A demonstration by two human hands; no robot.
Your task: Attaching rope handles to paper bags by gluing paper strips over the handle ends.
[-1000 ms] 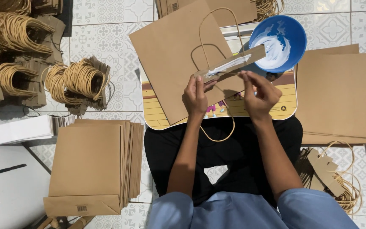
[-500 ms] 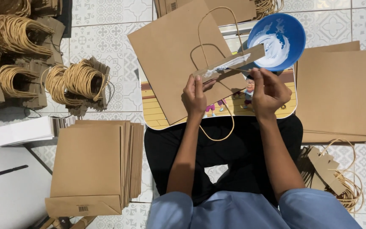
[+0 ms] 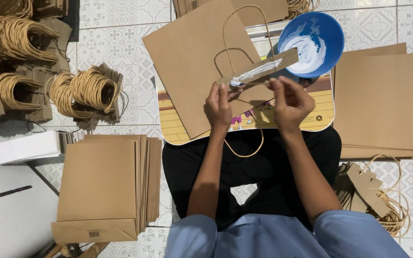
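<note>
Both hands (image 3: 218, 107) (image 3: 290, 102) raised (fingers pinching strip (image 3: 259, 72))

A tiled floor (image 3: 120, 43) carries bag stacks (image 3: 103, 186), handle bundles (image 3: 87, 93) and a white box (image 3: 25, 147); a lap tray (image 3: 321, 117) carries a bag (image 3: 192, 62) and blue bowl (image 3: 328, 28).

Brown bag stack (image 3: 102, 186) bears a small barcode label (image 3: 94, 234).

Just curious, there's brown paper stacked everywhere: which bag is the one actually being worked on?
The single flat bag lying on the lap tray, right under the hands. Unlike the stacks on the floor left and right, it lies alone, with a rope handle strip held over it.
</note>
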